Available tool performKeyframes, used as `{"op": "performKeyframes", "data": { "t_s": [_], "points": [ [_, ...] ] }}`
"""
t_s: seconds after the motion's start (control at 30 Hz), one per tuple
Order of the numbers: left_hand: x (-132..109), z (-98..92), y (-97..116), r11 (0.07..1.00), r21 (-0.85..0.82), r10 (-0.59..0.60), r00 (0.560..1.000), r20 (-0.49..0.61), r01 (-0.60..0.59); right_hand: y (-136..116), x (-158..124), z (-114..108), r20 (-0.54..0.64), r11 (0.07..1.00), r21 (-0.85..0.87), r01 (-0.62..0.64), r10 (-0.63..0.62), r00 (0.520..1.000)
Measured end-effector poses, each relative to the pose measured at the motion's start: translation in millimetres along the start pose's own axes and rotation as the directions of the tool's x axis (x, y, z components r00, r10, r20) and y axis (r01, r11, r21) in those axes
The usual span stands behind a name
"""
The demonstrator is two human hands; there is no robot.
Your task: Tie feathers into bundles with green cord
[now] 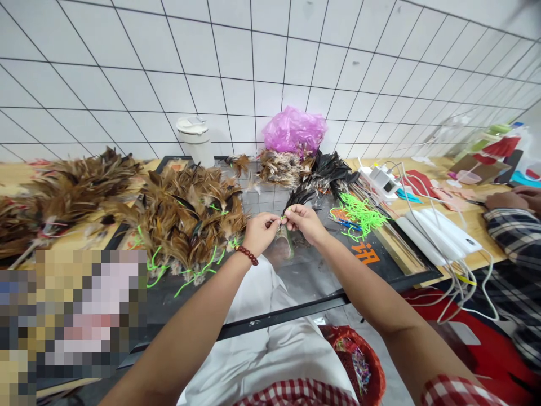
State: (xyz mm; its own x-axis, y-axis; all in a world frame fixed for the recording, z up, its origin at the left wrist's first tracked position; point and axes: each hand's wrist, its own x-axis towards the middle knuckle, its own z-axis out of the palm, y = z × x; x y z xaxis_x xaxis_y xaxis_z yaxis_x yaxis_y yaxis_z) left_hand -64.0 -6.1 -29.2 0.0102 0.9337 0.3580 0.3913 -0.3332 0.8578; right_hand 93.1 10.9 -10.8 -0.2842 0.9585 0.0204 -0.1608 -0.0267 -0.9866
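Observation:
My left hand [261,231] and my right hand [304,221] meet over the dark glass-topped table [321,270], both pinched on a small bundle of dark feathers [296,200] bound with neon-green string at the fingertips. A bead bracelet is on my left wrist. To the left lies a heap of brown feather bundles [190,217] tied with green string. A pile of loose green strings [359,211] lies just right of my right hand.
More brown feathers [63,192] cover the far left. Black and speckled feathers [321,169], a pink plastic bag [295,131] and a white lidded cup [195,138] stand by the tiled wall. White devices with cables [439,234] and another person's plaid sleeve [513,237] are at right.

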Motion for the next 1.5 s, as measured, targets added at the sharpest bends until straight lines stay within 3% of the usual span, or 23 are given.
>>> {"op": "performKeyframes", "data": {
  "t_s": [0.13,0.3,0.43,0.7,0.93,1.0,1.23,1.3,1.5],
  "points": [
    [0,0.0,3,0.996,-0.086,-0.021,1.0,-0.001,0.021,-2,0,0,-0.026,1.0,-0.013,0.025,-0.025,0.999],
    [1,1.3,4,0.935,-0.29,-0.179,0.978,0.108,0.203,-4,0,0,-0.04,0.994,-0.043,0.096,-0.098,0.994],
    [1,0.5,9,0.891,-0.373,-0.231,0.966,0.115,0.258,-6,-1,1,-0.032,0.994,-0.036,0.101,-0.102,0.994],
    [-6,3.0,11,0.985,-0.091,-0.152,0.988,-0.037,0.148,1,2,3,-0.051,0.997,-0.058,0.053,-0.056,0.997],
    [0,4.3,-2,0.932,-0.25,-0.269,0.963,0.001,0.261,6,3,2,-0.059,0.991,-0.11,0.08,-0.087,0.994],
    [0,3.4,1,0.94,-0.222,-0.264,0.965,0.007,0.259,7,3,2,-0.057,0.992,-0.105,0.075,-0.082,0.995],
    [-8,3.8,15,0.987,0.163,-0.011,1.0,0.001,0.01,11,5,5,-0.087,0.992,-0.095,0.088,-0.096,0.992],
    [-8,3.4,13,0.986,0.167,-0.007,1.0,0.004,0.006,10,5,4,-0.086,0.99,-0.118,0.076,-0.086,0.993],
    [-2,1.6,1,0.989,0.002,-0.146,0.986,-0.083,0.147,6,1,2,-0.069,0.984,-0.159,0.081,-0.093,0.993]
  ]
}}
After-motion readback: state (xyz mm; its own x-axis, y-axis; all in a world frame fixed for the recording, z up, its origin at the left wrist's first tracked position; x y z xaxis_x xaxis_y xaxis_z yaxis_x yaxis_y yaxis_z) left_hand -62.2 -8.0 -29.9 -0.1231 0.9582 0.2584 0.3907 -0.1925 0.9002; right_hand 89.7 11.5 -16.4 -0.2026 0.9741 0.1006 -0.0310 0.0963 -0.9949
